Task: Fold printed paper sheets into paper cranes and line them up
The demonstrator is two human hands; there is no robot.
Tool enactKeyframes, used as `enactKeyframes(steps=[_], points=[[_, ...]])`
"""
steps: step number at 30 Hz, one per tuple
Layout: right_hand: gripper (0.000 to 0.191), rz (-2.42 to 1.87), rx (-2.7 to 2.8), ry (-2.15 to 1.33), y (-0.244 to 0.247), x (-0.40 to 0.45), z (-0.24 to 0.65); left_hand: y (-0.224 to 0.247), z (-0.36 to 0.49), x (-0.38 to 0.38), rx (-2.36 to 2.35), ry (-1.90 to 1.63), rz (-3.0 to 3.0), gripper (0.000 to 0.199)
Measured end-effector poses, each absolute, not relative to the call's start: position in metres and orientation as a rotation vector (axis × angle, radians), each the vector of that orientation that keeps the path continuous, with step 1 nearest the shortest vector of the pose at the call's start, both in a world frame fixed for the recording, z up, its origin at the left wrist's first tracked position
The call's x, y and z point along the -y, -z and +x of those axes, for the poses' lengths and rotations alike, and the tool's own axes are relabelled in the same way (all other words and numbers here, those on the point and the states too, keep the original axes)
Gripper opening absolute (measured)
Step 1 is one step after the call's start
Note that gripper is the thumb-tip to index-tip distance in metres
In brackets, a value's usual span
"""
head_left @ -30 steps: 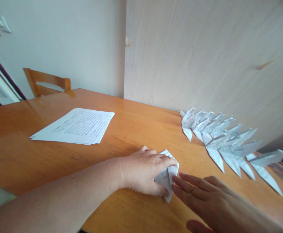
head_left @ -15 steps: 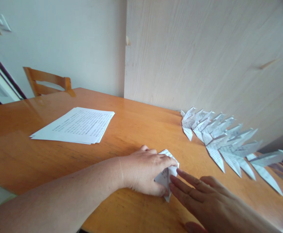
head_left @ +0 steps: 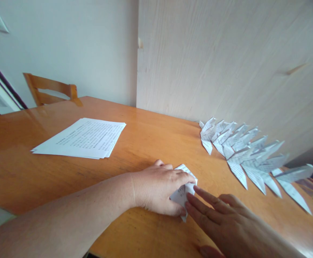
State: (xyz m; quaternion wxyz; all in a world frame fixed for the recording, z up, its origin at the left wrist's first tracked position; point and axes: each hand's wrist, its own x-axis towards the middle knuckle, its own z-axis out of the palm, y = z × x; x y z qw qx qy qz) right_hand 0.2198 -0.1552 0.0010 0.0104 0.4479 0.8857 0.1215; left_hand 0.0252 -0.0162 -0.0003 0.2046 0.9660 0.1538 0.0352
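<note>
From the left, we see the wooden chair [head_left: 52, 87] beyond the table [head_left: 151, 134], then a stack of sheets [head_left: 72, 143] lying flat, its top page covered in rows of dark print. A few lines look bolder, but the characters are too small for us to read. Next comes our left hand [head_left: 159, 188], curved down over the folded paper [head_left: 181, 195] and holding it against the tabletop, thumb near its near end and forefinger across its farther part. The piece lies near the table's front, between our two hands. Its long axis runs roughly away from us, the narrow tip pointing our way and the wider end away; small printed marks show on it, illegible to us. Our right hand [head_left: 221, 215] is flat, its fingers extended, with the fingertips touching the paper's right side. Farther right, folded paper pieces [head_left: 260, 166] stand in overlapping rows, bearing faint print we cannot make out.
</note>
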Motion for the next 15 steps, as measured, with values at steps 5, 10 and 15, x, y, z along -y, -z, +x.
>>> enactKeyframes(steps=[5, 10, 15], points=[[0.050, 1.412, -2.760, -0.409, 0.0017, 0.1535, 0.2184, 0.0001, 0.0254, 0.0167, -0.441, -0.092, 2.690, 0.063], [0.051, 1.408, -2.724, -0.420, -0.0003, 0.1527, 0.2157, -0.0016, 0.0264, 0.0199, -0.456, -0.102, 2.700, 0.066], [0.052, 1.420, -2.719, -0.416, -0.0010, 0.1565, 0.2160, -0.0031, 0.0269, 0.0228, -0.468, -0.113, 2.711, 0.069]])
